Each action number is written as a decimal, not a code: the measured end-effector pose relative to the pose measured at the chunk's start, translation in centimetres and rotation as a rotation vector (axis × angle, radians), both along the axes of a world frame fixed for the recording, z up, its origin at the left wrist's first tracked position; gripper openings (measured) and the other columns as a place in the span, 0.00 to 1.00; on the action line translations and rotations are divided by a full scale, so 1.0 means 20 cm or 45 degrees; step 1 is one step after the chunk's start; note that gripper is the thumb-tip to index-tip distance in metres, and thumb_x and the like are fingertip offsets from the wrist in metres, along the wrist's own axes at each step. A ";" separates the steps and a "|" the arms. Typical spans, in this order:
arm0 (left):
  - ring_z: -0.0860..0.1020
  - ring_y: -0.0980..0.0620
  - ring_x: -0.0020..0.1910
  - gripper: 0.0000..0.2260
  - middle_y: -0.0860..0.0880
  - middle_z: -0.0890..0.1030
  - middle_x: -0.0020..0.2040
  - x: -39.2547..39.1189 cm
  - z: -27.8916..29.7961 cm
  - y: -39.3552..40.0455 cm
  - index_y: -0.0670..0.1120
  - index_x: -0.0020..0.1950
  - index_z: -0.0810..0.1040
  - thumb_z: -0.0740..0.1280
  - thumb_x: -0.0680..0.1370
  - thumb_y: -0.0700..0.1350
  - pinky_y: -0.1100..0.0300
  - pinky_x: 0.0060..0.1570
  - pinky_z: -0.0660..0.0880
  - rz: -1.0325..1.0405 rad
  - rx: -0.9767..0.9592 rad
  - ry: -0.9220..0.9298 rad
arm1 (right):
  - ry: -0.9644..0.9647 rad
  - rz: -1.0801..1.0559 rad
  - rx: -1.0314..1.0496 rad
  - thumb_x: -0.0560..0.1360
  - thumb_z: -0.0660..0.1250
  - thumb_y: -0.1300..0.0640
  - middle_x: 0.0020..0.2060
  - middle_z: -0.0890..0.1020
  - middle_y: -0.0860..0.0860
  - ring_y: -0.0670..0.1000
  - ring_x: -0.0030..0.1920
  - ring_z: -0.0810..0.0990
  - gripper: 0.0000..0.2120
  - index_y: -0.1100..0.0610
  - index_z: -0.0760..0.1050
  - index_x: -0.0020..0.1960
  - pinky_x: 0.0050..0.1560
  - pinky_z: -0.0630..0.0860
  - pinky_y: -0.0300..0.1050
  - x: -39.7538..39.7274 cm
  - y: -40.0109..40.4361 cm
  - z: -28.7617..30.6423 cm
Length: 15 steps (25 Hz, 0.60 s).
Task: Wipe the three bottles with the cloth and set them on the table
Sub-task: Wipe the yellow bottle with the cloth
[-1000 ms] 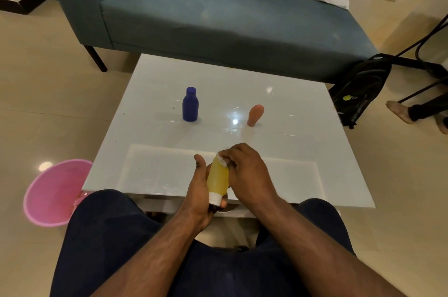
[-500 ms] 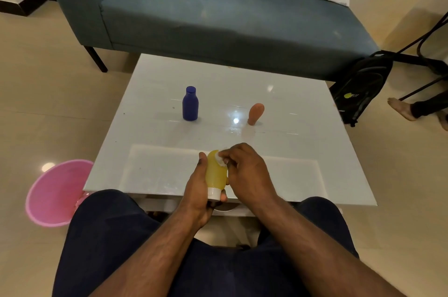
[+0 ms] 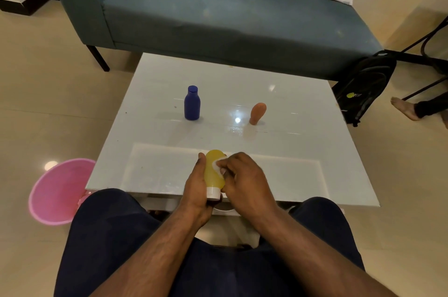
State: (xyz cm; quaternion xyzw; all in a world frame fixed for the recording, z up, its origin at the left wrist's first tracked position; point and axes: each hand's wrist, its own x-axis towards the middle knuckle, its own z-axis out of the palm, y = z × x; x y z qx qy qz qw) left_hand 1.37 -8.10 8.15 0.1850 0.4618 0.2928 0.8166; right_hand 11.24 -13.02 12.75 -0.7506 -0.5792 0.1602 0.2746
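My left hand (image 3: 197,190) grips a yellow bottle (image 3: 213,175) with a white cap pointing toward me, held over the near edge of the white table (image 3: 303,151). My right hand (image 3: 244,182) pinches a small white cloth (image 3: 218,166) against the bottle's upper side; most of the cloth is hidden under the fingers. A dark blue bottle (image 3: 192,103) stands upright at the table's middle left. An orange bottle (image 3: 258,113) stands cap-down to its right, leaning slightly.
A pink bucket (image 3: 60,191) sits on the floor left of my knee. A blue sofa (image 3: 218,13) runs behind the table. A black backpack (image 3: 363,85) leans at the table's far right, with another person's foot (image 3: 403,108) beyond it.
My right hand has slid the cloth a little down the yellow bottle from its top end, exposing the rounded tip. The bottle has tilted slightly further away.
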 end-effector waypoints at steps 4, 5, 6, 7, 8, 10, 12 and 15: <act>0.83 0.42 0.51 0.29 0.39 0.84 0.51 -0.01 -0.01 0.00 0.44 0.60 0.82 0.59 0.79 0.67 0.44 0.58 0.77 -0.020 -0.065 -0.023 | -0.074 0.142 0.008 0.74 0.66 0.63 0.50 0.79 0.50 0.50 0.51 0.75 0.12 0.55 0.80 0.56 0.53 0.76 0.46 -0.09 -0.10 0.02; 0.83 0.41 0.50 0.28 0.39 0.85 0.51 0.00 -0.01 0.00 0.45 0.60 0.82 0.59 0.79 0.67 0.45 0.55 0.77 -0.034 -0.052 -0.001 | -0.065 0.118 -0.012 0.74 0.67 0.61 0.50 0.79 0.50 0.50 0.52 0.76 0.12 0.54 0.80 0.56 0.54 0.75 0.45 -0.05 -0.07 0.02; 0.82 0.41 0.49 0.29 0.39 0.84 0.50 0.01 -0.01 -0.01 0.45 0.59 0.81 0.59 0.79 0.68 0.47 0.51 0.77 -0.057 -0.027 0.029 | -0.062 0.061 -0.034 0.74 0.67 0.60 0.50 0.79 0.51 0.51 0.52 0.76 0.11 0.55 0.80 0.56 0.55 0.74 0.45 -0.01 -0.02 0.02; 0.81 0.42 0.45 0.29 0.39 0.84 0.49 0.02 -0.01 -0.01 0.46 0.58 0.81 0.59 0.78 0.69 0.49 0.48 0.76 -0.080 0.001 0.067 | -0.056 -0.013 -0.049 0.75 0.67 0.59 0.51 0.78 0.51 0.51 0.52 0.77 0.11 0.55 0.80 0.57 0.56 0.74 0.44 0.04 0.04 0.01; 0.80 0.44 0.42 0.30 0.40 0.83 0.46 0.02 -0.01 -0.01 0.46 0.58 0.81 0.58 0.77 0.70 0.51 0.44 0.75 -0.100 0.016 0.092 | -0.045 -0.069 -0.062 0.76 0.66 0.59 0.51 0.78 0.52 0.51 0.52 0.77 0.11 0.56 0.79 0.58 0.56 0.73 0.42 0.08 0.07 0.01; 0.81 0.44 0.43 0.33 0.41 0.84 0.47 0.02 -0.02 -0.01 0.46 0.60 0.81 0.54 0.77 0.71 0.50 0.46 0.76 -0.111 0.027 0.091 | -0.058 -0.086 -0.096 0.78 0.64 0.58 0.52 0.77 0.52 0.51 0.54 0.76 0.12 0.56 0.78 0.60 0.57 0.73 0.42 0.07 0.10 0.00; 0.83 0.41 0.55 0.35 0.40 0.85 0.55 0.01 -0.02 -0.01 0.47 0.62 0.81 0.51 0.77 0.73 0.44 0.55 0.77 -0.083 -0.034 0.009 | -0.195 0.030 -0.097 0.75 0.67 0.59 0.53 0.76 0.50 0.50 0.55 0.74 0.14 0.54 0.78 0.60 0.58 0.73 0.44 -0.04 0.05 -0.01; 0.83 0.40 0.59 0.38 0.39 0.85 0.58 0.00 -0.02 -0.01 0.47 0.64 0.81 0.50 0.76 0.75 0.43 0.56 0.77 -0.099 -0.061 -0.052 | -0.273 0.165 -0.054 0.72 0.68 0.62 0.52 0.78 0.49 0.49 0.54 0.72 0.14 0.54 0.80 0.58 0.56 0.73 0.43 -0.11 -0.02 0.01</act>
